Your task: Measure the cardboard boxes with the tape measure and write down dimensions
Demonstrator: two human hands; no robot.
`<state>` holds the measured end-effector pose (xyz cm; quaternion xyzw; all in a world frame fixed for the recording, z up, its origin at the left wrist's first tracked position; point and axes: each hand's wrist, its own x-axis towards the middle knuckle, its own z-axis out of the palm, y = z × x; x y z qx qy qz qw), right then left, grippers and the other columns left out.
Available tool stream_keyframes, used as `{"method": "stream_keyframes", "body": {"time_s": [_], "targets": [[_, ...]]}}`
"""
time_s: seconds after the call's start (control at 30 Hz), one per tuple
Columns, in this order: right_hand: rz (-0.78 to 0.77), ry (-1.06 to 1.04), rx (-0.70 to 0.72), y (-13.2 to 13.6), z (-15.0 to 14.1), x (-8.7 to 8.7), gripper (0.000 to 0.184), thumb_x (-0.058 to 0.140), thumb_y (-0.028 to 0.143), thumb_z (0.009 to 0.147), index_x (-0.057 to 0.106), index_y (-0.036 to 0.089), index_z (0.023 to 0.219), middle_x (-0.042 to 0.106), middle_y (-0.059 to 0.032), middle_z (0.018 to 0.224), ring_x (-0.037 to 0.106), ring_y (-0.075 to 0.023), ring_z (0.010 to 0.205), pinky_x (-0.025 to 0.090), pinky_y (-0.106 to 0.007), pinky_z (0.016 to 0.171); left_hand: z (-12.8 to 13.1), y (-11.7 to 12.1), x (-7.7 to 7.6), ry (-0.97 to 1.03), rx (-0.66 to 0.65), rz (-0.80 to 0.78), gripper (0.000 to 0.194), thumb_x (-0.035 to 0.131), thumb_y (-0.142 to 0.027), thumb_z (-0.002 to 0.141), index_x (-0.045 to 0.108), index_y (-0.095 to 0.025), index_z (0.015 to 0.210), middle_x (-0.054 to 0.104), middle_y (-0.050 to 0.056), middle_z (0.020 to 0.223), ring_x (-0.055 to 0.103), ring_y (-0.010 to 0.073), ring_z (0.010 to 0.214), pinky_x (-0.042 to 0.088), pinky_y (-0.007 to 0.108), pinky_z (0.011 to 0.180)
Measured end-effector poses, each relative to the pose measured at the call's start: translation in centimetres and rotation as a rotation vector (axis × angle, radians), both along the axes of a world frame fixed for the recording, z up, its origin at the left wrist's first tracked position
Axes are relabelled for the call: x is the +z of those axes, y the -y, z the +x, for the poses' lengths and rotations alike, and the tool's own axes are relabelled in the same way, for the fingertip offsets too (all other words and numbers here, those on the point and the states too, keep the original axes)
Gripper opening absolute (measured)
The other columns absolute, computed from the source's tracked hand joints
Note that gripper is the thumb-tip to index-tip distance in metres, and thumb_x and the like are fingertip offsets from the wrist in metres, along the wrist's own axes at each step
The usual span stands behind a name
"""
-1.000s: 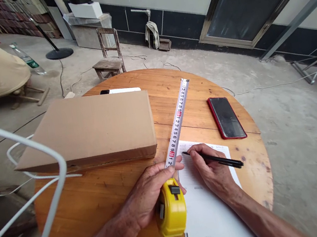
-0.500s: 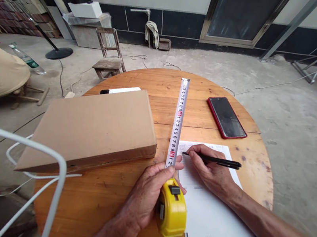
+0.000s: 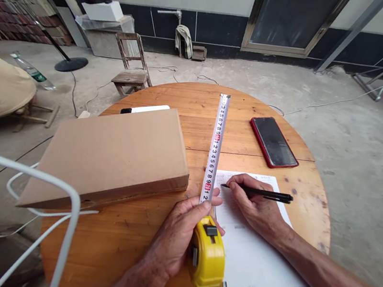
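Rounded yellow plastic tape measure [image 3: 210, 262], likely light, best gripped by its case: left fingers [image 3: 195, 212] around it, right fingers [image 3: 238, 195] pinching slim black plastic pen [image 3: 272, 195].

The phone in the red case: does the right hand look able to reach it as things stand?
Probably yes: only flat paper and tabletop show between the right hand and the phone, though a black pen occupies its grip.
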<state>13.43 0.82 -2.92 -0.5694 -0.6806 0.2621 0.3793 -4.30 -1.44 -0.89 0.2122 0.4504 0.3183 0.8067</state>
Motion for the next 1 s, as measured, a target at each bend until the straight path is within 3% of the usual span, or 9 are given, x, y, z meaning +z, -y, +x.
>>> {"method": "stream_keyframes", "body": {"time_s": [0.23,0.7,1.0], "targets": [[-0.023,-0.044,-0.022,0.14,0.31,0.0,0.014,0.05,0.026,0.086,0.06,0.019,0.078,0.053,0.0033,0.058,0.044,-0.0106,0.049,0.037,-0.023,0.049,-0.04,-0.13,-0.12,0.0,-0.004,0.01,0.028,0.058,-0.033,0.082,0.067,-0.014,0.101,0.059,0.001,0.066,0.06,0.0147,0.063,0.043,0.023,0.057],[0.001,0.03,0.003,0.01,0.05,-0.01,0.015,0.05,0.024,0.086,0.061,0.018,0.079,0.059,0.001,0.063,0.048,-0.0108,0.051,0.038,-0.023,0.049,0.02,-0.11,-0.14,0.007,0.0,0.035,0.034,0.057,-0.033,0.084,0.064,-0.014,0.11,0.063,0.003,0.066,0.06,0.015,0.064,0.043,0.024,0.06],[-0.033,-0.059,-0.001,-0.06,0.15,-0.06,0.015,0.051,0.026,0.086,0.061,0.018,0.079,0.058,0.0011,0.065,0.049,-0.0116,0.055,0.04,-0.023,0.052,0.02,-0.04,-0.13,0.013,-0.001,0.015,0.027,0.058,-0.033,0.083,0.067,-0.015,0.101,0.061,0.001,0.068,0.06,0.0137,0.059,0.044,0.024,0.057]]}}
